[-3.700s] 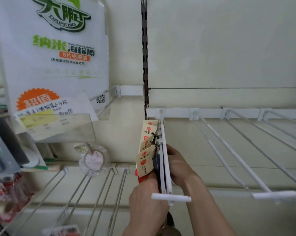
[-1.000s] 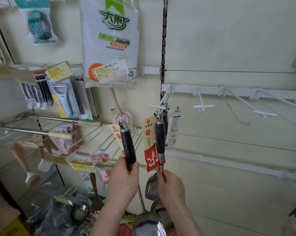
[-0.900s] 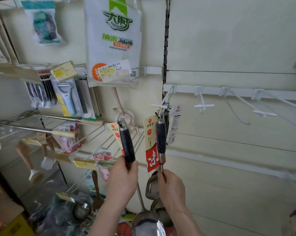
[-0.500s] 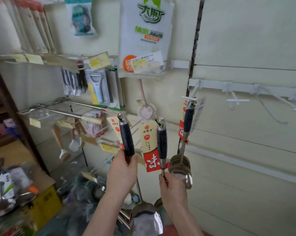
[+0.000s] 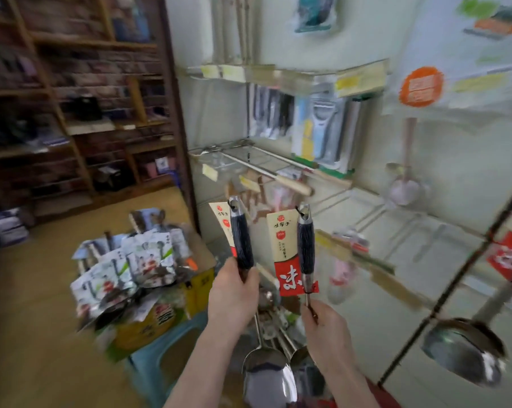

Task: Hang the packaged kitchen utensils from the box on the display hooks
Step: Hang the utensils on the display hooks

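Two dark-handled ladles are held upright in front of the display wall, handles up and bowls down, as they were half a second earlier. The left ladle (image 5: 242,237) is gripped by the left hand (image 5: 234,294), whose fingers are curled round the lower end of its handle. The right ladle (image 5: 305,245) is pinched by the right hand (image 5: 322,323) on the metal shaft just below the handle, with a red and cream card tag (image 5: 284,254) hanging beside it. The two bowls are seen close together at the bottom edge, between the forearms. Since the earlier frame the view has been swung left and down. The box (image 5: 160,316), a yellow carton heaped with packaged utensils (image 5: 131,260), is thereby brought into sight at the left, set on a blue stool (image 5: 157,351), and wooden shelves (image 5: 72,119) are seen behind it. A hung ladle (image 5: 466,351) is now shown blurred at the right edge, and a peeler pack (image 5: 322,128) is seen on the wall above the wire display hooks (image 5: 266,163)
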`<move>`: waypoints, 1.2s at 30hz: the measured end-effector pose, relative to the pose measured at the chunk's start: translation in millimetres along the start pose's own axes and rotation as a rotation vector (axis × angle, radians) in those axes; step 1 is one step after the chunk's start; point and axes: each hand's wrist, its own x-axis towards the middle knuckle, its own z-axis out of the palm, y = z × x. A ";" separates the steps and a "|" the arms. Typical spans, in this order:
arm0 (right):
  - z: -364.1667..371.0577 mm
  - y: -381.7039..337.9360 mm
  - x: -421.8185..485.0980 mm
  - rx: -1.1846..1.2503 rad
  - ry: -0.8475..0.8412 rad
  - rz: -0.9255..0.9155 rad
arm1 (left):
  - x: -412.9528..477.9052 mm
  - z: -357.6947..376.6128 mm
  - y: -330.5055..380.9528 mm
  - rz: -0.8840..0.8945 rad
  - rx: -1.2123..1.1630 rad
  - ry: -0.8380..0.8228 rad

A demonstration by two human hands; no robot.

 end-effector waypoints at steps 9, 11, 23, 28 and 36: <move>105.9 -99.8 26.4 -0.059 -0.177 -0.139 | 63.0 -88.2 -94.4 -0.128 0.068 0.122; 126.2 -120.0 32.0 -0.023 -0.219 -0.146 | 77.0 -106.6 -111.4 -0.151 0.090 0.139; 215.3 -224.9 60.4 0.001 -0.333 -0.253 | 150.2 -207.0 -169.0 -0.227 0.072 0.225; 246.9 -250.4 88.0 -0.040 -0.391 -0.276 | 187.0 -229.9 -185.8 -0.259 0.130 0.264; 296.6 -288.2 156.1 -0.224 -0.508 -0.317 | 278.0 -242.5 -236.5 -0.388 0.178 0.247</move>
